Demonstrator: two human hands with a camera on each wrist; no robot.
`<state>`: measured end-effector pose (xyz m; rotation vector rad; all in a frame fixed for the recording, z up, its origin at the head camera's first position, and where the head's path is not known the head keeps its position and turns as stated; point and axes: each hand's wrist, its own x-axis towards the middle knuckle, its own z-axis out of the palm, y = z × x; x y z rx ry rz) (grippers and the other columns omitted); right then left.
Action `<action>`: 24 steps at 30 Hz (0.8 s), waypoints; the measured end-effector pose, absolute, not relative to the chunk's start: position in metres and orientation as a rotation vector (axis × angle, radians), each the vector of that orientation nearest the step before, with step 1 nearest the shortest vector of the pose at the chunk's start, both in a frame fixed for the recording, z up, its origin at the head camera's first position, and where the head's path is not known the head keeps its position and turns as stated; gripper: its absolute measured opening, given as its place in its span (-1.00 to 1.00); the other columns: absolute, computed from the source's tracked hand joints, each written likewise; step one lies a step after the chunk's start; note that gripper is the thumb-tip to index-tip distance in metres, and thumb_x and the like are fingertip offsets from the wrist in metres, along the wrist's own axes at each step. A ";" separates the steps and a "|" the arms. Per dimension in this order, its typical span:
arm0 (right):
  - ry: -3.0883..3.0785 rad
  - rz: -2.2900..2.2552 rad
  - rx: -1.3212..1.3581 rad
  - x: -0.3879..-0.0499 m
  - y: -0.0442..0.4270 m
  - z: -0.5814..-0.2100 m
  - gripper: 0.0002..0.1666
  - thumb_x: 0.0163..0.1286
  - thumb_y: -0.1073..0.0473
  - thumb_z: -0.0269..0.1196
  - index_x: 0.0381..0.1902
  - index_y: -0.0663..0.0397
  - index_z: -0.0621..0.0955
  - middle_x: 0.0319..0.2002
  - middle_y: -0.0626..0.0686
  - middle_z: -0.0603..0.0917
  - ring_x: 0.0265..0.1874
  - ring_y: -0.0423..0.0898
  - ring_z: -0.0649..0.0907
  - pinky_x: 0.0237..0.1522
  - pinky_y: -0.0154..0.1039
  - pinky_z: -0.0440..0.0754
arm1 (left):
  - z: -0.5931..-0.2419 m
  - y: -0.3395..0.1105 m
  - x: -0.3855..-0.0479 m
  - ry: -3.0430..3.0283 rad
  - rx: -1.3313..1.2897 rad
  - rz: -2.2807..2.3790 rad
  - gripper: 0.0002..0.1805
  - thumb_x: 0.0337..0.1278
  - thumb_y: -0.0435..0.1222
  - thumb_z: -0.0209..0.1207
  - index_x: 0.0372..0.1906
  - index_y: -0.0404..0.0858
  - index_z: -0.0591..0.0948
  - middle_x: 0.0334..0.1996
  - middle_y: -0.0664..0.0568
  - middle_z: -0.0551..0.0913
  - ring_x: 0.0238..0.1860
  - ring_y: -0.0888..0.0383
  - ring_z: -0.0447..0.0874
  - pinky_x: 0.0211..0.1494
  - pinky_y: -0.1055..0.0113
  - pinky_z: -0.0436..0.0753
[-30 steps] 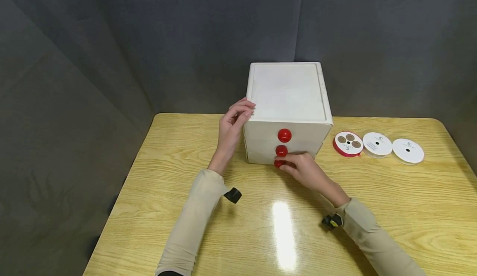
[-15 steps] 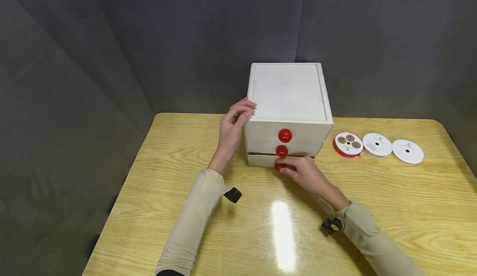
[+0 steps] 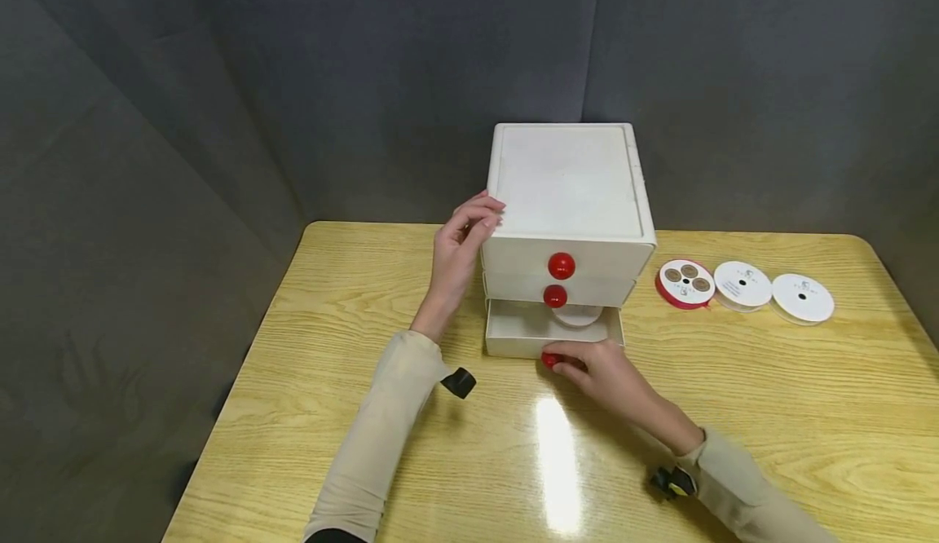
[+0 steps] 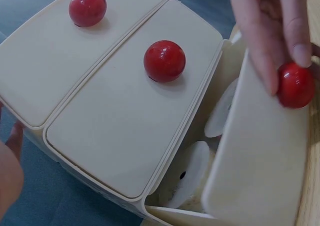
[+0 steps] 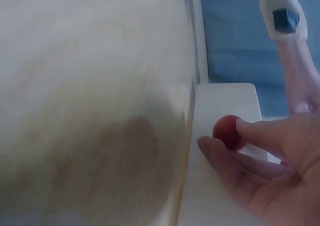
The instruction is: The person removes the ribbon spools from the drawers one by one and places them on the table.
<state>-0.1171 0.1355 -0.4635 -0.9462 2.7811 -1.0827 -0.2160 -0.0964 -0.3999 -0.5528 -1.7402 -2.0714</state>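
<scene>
A small white drawer cabinet (image 3: 565,180) stands on the table, with round red knobs on its drawers. My right hand (image 3: 605,373) pinches the lowest red knob (image 3: 549,359) between thumb and fingers. That bottom drawer (image 3: 509,348) is pulled partway out, and a white spool (image 3: 577,316) lies inside. In the left wrist view two spools show in the drawer, one a pale ribbon spool (image 4: 189,173); the rest of the inside is hidden. My left hand (image 3: 456,241) rests on the cabinet's upper left edge with bent fingers. The upper knob (image 3: 561,266) and middle knob (image 3: 555,296) are untouched.
Right of the cabinet, a red ribbon spool (image 3: 685,284) and two white spools, the middle one (image 3: 742,284) and the outer one (image 3: 803,298), lie flat in a row. A dark cloth (image 3: 411,86) hangs behind the wooden table (image 3: 352,323).
My right hand has drawn the bottom drawer toward me, from fully in to partway out, uncovering a spool inside. The left hand has stayed on the cabinet's edge.
</scene>
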 end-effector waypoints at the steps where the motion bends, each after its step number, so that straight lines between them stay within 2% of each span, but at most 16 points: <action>1: 2.777 -1.087 -0.939 -0.114 0.135 -0.463 -0.71 0.28 0.43 0.43 -0.04 0.19 0.79 -0.17 0.03 0.81 -0.19 -0.09 0.76 -0.14 -0.15 0.79 | -0.400 -0.096 -0.216 -1.742 -0.550 -2.071 -0.79 0.37 -0.44 0.14 -0.24 -0.62 0.58 -0.08 0.26 0.68 0.40 0.08 0.43 0.56 0.16 0.32; 12: 2.753 -1.118 -0.948 -0.088 0.137 -0.463 -0.69 0.25 0.44 0.44 -0.03 0.21 0.78 -0.15 0.08 0.82 -0.17 -0.05 0.79 -0.17 -0.23 0.79 | -0.400 -0.096 -0.216 -1.730 -0.547 -2.079 -0.78 0.37 -0.45 0.14 -0.24 -0.63 0.57 -0.08 0.25 0.69 0.40 0.05 0.44 0.56 0.15 0.32; 24: 2.774 -1.152 -1.049 -0.066 0.138 -0.468 -0.66 0.16 0.47 0.47 -0.08 0.20 0.79 -0.19 0.07 0.82 -0.20 -0.06 0.79 -0.19 -0.21 0.81 | -0.400 -0.097 -0.215 -1.721 -0.552 -2.082 -0.79 0.37 -0.45 0.14 -0.23 -0.63 0.57 -0.07 0.24 0.69 0.40 0.03 0.43 0.57 0.16 0.31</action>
